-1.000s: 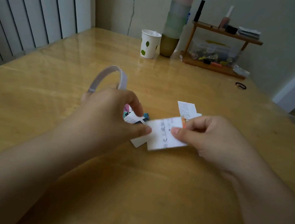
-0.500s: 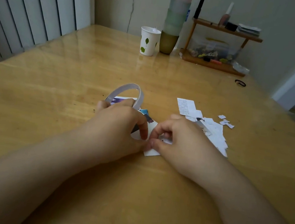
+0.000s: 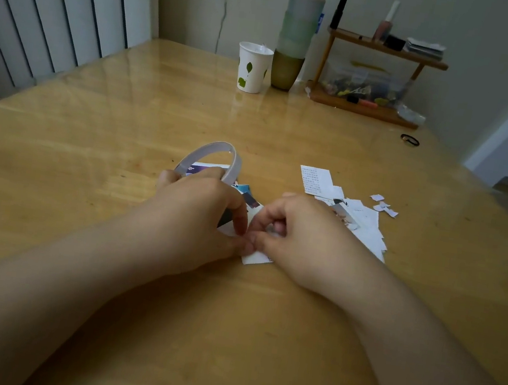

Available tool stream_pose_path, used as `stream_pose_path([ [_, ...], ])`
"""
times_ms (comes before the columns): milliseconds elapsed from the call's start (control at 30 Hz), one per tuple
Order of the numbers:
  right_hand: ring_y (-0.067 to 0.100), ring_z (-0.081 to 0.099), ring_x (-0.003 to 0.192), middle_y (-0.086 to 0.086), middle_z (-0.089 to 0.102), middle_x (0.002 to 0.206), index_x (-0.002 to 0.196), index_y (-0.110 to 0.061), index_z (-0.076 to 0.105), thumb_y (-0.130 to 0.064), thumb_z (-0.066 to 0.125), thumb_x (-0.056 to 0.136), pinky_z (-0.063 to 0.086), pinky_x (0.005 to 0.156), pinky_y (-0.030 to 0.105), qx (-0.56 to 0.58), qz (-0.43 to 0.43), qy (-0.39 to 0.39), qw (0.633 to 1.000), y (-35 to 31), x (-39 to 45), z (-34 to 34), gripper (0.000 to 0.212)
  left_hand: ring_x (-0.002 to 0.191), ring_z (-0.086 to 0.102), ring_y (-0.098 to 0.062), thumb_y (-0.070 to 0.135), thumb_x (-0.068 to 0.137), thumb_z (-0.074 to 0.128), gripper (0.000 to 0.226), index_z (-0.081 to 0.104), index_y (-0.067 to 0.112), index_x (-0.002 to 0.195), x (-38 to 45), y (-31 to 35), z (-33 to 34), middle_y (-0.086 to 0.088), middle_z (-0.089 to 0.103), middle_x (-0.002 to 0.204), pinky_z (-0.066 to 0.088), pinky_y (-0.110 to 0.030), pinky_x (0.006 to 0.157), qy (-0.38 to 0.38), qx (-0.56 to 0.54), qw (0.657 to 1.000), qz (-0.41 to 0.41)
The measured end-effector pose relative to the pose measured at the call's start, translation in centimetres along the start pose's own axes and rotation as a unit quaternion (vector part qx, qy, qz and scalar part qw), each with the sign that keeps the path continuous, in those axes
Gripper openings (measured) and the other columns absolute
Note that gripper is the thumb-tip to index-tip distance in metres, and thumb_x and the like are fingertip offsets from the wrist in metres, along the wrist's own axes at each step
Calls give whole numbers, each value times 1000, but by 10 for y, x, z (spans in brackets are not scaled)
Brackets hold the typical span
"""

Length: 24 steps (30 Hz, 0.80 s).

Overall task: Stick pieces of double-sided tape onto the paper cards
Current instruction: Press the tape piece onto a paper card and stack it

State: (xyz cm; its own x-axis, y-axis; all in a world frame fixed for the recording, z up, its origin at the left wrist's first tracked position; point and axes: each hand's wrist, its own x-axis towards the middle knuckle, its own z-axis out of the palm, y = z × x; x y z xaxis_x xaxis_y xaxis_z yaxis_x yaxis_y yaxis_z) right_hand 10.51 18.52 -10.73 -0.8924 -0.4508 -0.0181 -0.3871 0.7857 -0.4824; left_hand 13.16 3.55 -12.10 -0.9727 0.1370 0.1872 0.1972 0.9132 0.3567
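Note:
My left hand [image 3: 200, 217] grips a thin white ring of double-sided tape [image 3: 215, 154] that sticks up behind its knuckles. My right hand [image 3: 302, 235] has its fingers curled, fingertips down on a white paper card [image 3: 254, 259] lying on the wooden table [image 3: 86, 168]. The thumbs and forefingers of both hands meet at the card's left edge; what they pinch there is hidden. Only the card's near corner shows. Colourful printed cards [image 3: 247, 194] lie under and behind my left hand.
A pile of white paper cards [image 3: 363, 220] and small torn scraps [image 3: 383, 205] lie to the right of my hands. At the far edge stand a paper cup [image 3: 252, 68], stacked plastic cups [image 3: 296, 32] and a small wooden shelf [image 3: 370, 75]. A black hair tie [image 3: 410, 140] lies at far right.
The white card, held up between both hands a second ago, now lies on the table. Both hands came down and together over it, and the tape ring sank lower.

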Motion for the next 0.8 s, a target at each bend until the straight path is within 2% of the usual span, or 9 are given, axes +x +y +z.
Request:
stream_pose_path([
  [100, 0, 42, 43, -13, 43, 46, 69, -26, 68, -30, 70, 83, 31, 41, 10, -4, 52, -13, 999, 16, -1, -14, 14, 75, 40, -1, 55, 76, 64, 18, 54, 40, 79, 1, -2, 1, 14, 42, 82, 19, -25, 86, -8, 3, 1000, -1],
  [167, -5, 44, 41, -15, 44, 40, 72, -24, 71, -29, 71, 82, 32, 41, 7, -10, 74, -14, 997, 25, -5, -23, 11, 75, 38, 2, 54, 77, 64, 17, 57, 39, 82, 1, -2, 2, 14, 42, 83, 20, -25, 88, -7, 1, 1000, -5],
  [300, -2, 43, 47, -13, 44, 53, 73, -27, 68, -31, 71, 82, 32, 44, 10, 14, 50, 2, 999, 20, -6, -14, 10, 77, 39, -2, 54, 77, 64, 18, 54, 40, 79, 1, -3, 2, 14, 42, 83, 21, -26, 90, -5, 8, 1000, 2],
  [400, 2, 43, 57, -11, 46, 64, 62, -35, 63, -31, 71, 81, 36, 53, 19, 11, -6, -2, 1000, 4, -2, 1, 21, 76, 41, -1, 56, 76, 63, 20, 56, 38, 80, 1, -2, 2, 13, 44, 79, 20, -26, 83, 4, 6, 1000, 10],
  [467, 4, 41, 54, -11, 44, 59, 63, -35, 64, -31, 70, 83, 34, 51, 18, 5, -1, -12, 1000, 0, 0, 0, 21, 76, 41, 1, 56, 76, 62, 20, 56, 38, 80, 1, -3, 2, 13, 44, 79, 20, -27, 82, 4, 3, 1000, 9],
  [567, 5, 38, 47, -9, 42, 52, 79, -24, 70, -30, 67, 85, 29, 42, 13, -1, 48, -15, 999, 15, 0, -13, 10, 79, 44, -1, 55, 76, 64, 19, 54, 39, 78, 1, -3, 2, 13, 48, 83, 23, -27, 90, -3, 2, 1000, 7],
  [667, 2, 39, 46, -10, 43, 52, 77, -25, 68, -31, 69, 84, 32, 42, 9, 0, 71, 9, 997, 29, -4, -21, 9, 84, 46, -5, 54, 76, 65, 18, 55, 39, 78, 1, -3, 2, 12, 47, 84, 22, -27, 93, 0, -1, 1000, 1],
  [800, -2, 44, 47, -14, 47, 52, 71, -29, 67, -31, 71, 82, 32, 45, 11, 36, 26, -9, 999, 17, -3, -8, 12, 80, 42, -2, 56, 76, 63, 19, 55, 39, 81, 1, -3, 3, 13, 48, 84, 21, -26, 86, 1, 8, 1000, 9],
])
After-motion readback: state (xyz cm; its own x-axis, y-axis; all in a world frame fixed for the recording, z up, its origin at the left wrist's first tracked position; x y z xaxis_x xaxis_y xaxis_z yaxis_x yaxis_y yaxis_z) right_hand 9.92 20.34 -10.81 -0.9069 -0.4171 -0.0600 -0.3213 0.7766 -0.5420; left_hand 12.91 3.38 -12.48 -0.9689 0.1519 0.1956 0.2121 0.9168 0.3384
